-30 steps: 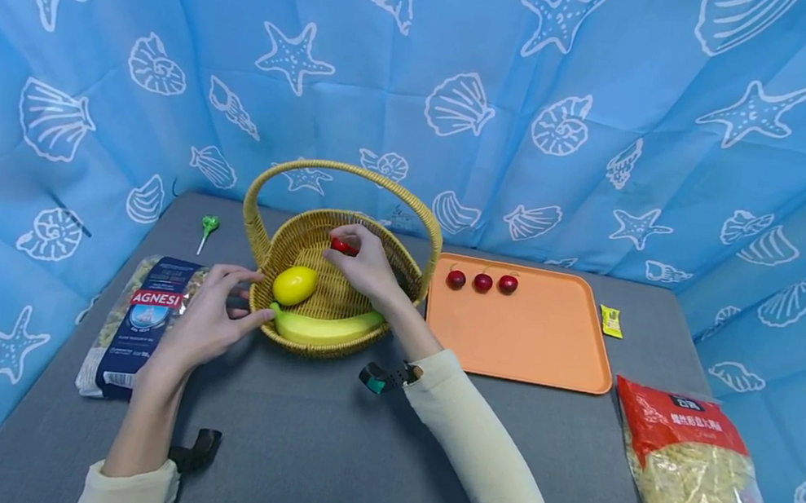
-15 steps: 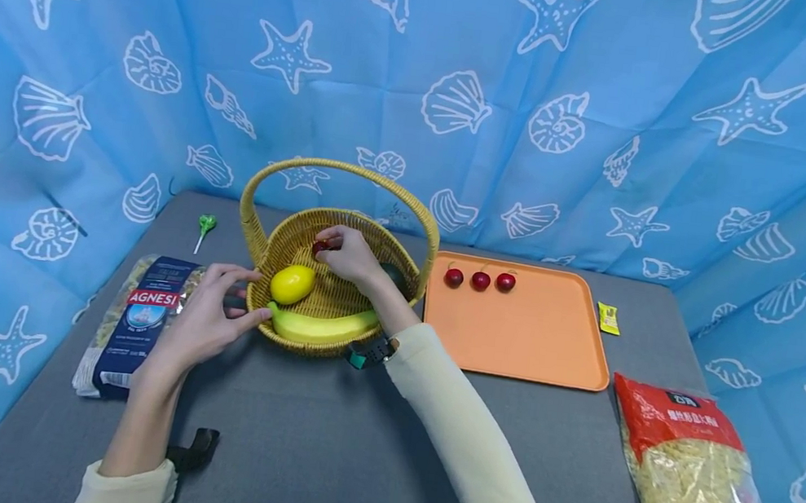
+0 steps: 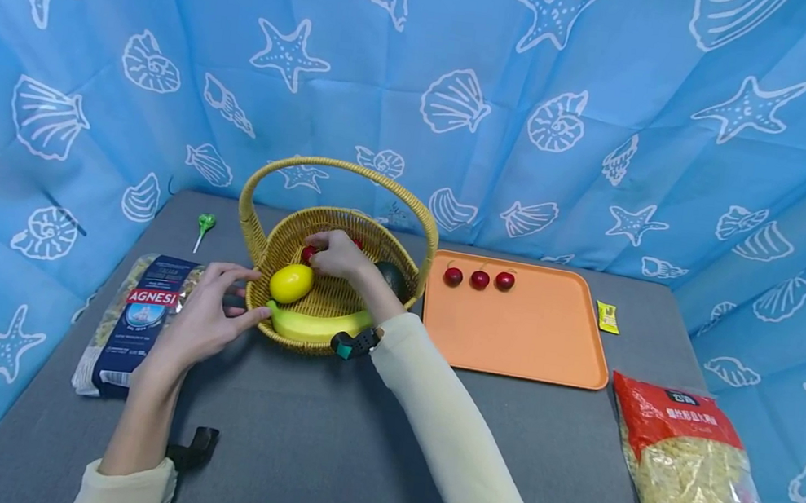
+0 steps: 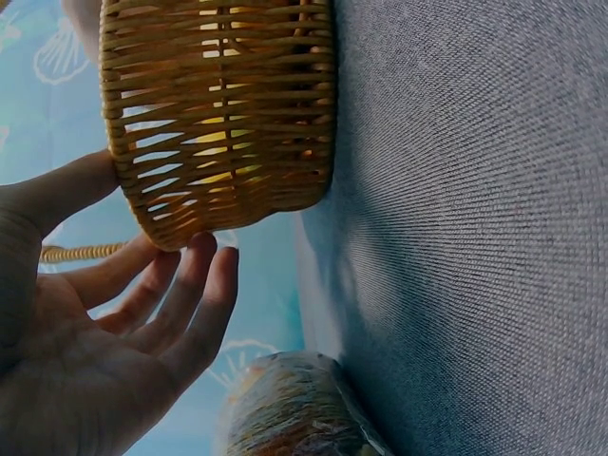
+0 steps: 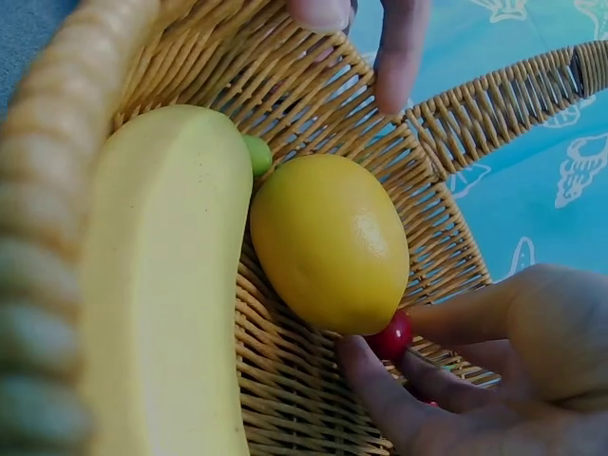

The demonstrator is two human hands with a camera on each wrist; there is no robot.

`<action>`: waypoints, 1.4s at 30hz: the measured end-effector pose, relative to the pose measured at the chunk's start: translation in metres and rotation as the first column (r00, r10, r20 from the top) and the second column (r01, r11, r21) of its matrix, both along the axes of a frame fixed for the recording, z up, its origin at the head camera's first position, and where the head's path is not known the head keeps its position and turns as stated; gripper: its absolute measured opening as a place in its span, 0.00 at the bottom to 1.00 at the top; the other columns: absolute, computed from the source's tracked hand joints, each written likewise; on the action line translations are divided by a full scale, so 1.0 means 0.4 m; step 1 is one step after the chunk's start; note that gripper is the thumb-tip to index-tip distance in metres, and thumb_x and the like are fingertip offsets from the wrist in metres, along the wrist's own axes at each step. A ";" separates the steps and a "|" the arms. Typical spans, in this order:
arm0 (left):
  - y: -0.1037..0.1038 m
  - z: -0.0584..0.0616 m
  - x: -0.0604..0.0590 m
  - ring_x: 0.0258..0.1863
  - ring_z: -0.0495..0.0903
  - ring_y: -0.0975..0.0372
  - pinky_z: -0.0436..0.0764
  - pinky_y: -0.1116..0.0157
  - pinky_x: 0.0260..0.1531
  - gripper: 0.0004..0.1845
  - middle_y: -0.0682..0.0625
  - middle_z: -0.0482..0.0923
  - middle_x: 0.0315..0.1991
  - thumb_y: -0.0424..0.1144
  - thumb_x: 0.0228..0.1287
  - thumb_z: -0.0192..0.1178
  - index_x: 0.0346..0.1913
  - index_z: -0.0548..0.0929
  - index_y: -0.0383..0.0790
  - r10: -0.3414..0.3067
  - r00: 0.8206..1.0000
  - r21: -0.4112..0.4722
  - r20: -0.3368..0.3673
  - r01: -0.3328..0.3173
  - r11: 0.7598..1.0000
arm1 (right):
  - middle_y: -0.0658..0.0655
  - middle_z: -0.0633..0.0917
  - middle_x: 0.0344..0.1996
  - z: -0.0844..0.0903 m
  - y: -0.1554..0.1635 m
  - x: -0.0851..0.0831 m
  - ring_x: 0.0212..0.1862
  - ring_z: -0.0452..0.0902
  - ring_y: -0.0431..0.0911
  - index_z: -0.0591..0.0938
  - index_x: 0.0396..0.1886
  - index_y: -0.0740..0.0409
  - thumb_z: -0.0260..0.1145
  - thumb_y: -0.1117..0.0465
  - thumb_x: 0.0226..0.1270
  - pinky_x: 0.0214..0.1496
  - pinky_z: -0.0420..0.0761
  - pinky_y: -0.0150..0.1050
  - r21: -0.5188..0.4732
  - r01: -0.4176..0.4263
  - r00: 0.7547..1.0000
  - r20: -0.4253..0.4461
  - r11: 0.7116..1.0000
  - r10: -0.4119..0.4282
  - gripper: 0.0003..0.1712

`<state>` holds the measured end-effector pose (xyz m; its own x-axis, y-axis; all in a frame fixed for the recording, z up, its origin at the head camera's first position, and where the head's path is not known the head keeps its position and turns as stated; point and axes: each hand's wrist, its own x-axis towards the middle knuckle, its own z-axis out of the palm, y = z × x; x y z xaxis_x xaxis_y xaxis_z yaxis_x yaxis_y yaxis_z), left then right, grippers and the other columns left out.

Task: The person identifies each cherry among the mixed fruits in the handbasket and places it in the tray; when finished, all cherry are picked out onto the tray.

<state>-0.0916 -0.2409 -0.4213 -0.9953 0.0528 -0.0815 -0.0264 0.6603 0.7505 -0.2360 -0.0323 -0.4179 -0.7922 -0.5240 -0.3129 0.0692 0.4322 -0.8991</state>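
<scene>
A wicker basket (image 3: 368, 235) with a tall handle holds a lemon (image 3: 291, 282), a banana (image 3: 314, 325) and a dark fruit (image 3: 391, 276). My right hand (image 3: 335, 253) reaches into the basket and pinches a small red cherry (image 5: 390, 336) against the lemon (image 5: 329, 243), beside the banana (image 5: 161, 285). My left hand (image 3: 208, 313) rests open against the basket's left outer wall (image 4: 223, 114), thumb and fingers touching the weave.
An orange tray (image 3: 534, 339) right of the basket carries three cherries (image 3: 479, 278) along its far edge. A blue pasta bag (image 3: 138, 318) lies left, a red noodle bag (image 3: 690, 470) front right, a green lollipop (image 3: 204, 229) and a small yellow packet (image 3: 607, 316) further back. Blue cloth walls the table.
My right hand has carried the cherry leftward and down inside the basket, from the far rim to beside the lemon. The left hand has stayed at the basket's side.
</scene>
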 end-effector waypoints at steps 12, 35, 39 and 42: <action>0.000 0.000 0.000 0.66 0.74 0.40 0.87 0.40 0.66 0.34 0.32 0.62 0.76 0.46 0.77 0.69 0.77 0.72 0.34 0.000 1.000 0.002 0.001 0.000 1.000 | 0.69 0.76 0.74 -0.016 -0.010 0.007 0.73 0.79 0.61 0.74 0.76 0.69 0.50 0.74 0.82 0.77 0.83 0.53 -0.064 0.041 0.986 0.163 0.997 -0.030 0.26; 0.002 -0.004 -0.001 0.67 0.74 0.41 0.87 0.41 0.65 0.34 0.33 0.62 0.76 0.44 0.76 0.70 0.77 0.72 0.33 0.000 1.000 0.011 -0.005 0.000 1.000 | 0.60 0.86 0.63 0.041 0.135 0.104 0.59 0.88 0.54 0.83 0.68 0.56 0.70 0.62 0.78 0.64 0.90 0.50 -0.171 0.046 0.988 -0.137 0.984 -0.070 0.22; 0.002 -0.002 -0.001 0.66 0.74 0.41 0.87 0.41 0.65 0.34 0.33 0.62 0.75 0.44 0.76 0.70 0.77 0.72 0.33 0.001 1.000 0.016 -0.012 -0.001 1.000 | 0.62 0.88 0.56 0.064 0.197 0.167 0.40 0.87 0.46 0.83 0.68 0.54 0.70 0.61 0.77 0.41 0.86 0.34 -0.188 -0.026 0.984 -0.176 0.982 -0.007 0.22; 0.001 -0.001 0.000 0.67 0.73 0.40 0.87 0.41 0.65 0.34 0.33 0.62 0.76 0.44 0.76 0.70 0.77 0.72 0.33 0.003 1.000 0.018 -0.011 -0.002 1.000 | 0.65 0.89 0.54 0.078 0.249 0.216 0.38 0.86 0.49 0.81 0.69 0.59 0.68 0.64 0.78 0.37 0.83 0.34 -0.236 -0.080 0.979 -0.204 0.968 0.032 0.23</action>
